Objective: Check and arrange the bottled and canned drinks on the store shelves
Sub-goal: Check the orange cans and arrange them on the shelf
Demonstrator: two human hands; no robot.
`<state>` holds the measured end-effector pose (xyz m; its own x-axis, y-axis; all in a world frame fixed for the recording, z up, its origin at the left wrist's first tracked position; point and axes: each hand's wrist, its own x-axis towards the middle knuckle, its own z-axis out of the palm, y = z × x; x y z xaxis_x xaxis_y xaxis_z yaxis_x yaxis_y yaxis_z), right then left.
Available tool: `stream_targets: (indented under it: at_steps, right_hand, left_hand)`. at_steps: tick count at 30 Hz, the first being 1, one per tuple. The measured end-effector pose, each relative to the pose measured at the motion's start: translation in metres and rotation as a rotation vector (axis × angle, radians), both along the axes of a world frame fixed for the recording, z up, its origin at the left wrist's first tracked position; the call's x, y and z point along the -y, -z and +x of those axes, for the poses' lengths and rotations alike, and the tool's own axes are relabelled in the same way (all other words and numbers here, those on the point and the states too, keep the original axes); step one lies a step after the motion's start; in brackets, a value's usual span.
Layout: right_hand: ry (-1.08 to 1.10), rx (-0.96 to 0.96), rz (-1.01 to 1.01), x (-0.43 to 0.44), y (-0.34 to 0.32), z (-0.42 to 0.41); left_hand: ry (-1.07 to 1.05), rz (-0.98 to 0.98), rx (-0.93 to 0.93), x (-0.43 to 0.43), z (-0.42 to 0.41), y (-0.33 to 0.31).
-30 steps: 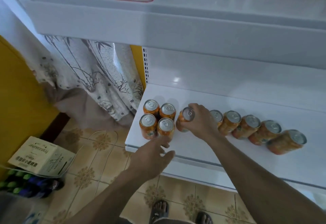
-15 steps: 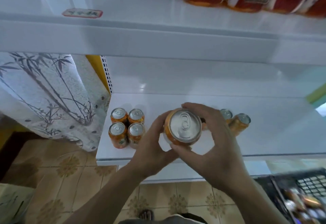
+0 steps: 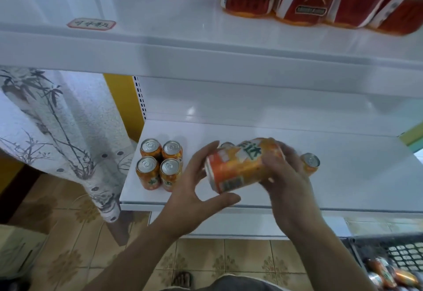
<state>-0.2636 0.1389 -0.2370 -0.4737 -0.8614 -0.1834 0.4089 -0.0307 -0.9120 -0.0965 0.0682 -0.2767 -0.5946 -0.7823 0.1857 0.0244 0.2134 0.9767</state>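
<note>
One orange can [image 3: 240,167] is held tipped on its side, raised, just right of the block of four upright cans [image 3: 159,163] on the lower shelf [image 3: 354,180]. The right hand [image 3: 288,187] grips its end away from the block, fingers curled round it. The left hand [image 3: 194,187] is spread, fingers near straight, cupping the end nearer the block. A further can [image 3: 310,163] stands farther right of the block.
</note>
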Motion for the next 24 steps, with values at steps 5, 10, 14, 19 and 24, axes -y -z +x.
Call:
stream_targets:
  at_steps: [5, 10, 14, 19, 24]
  right_hand:
    - [-0.188, 0.578, 0.161, 0.005, 0.009, 0.019]
    - [-0.257, 0.791, 0.110, 0.003, 0.013, 0.030]
    - [-0.280, 0.817, 0.087, 0.002, 0.014, 0.027]
    - [-0.284, 0.761, 0.089, -0.002, 0.022, 0.021]
    - [-0.273, 0.249, 0.072, -0.009, 0.024, 0.009]
  left_hand:
    - [0.029, -0.103, -0.043, -0.006, -0.009, -0.018]
    - [0.087, -0.097, -0.052, -0.009, -0.017, -0.031]
    - [0.095, -0.115, -0.040, -0.013, -0.020, -0.034]
    - [0.073, -0.118, -0.024, -0.017, -0.020, -0.035]
    - [-0.114, 0.085, -0.146, -0.014, -0.020, -0.041]
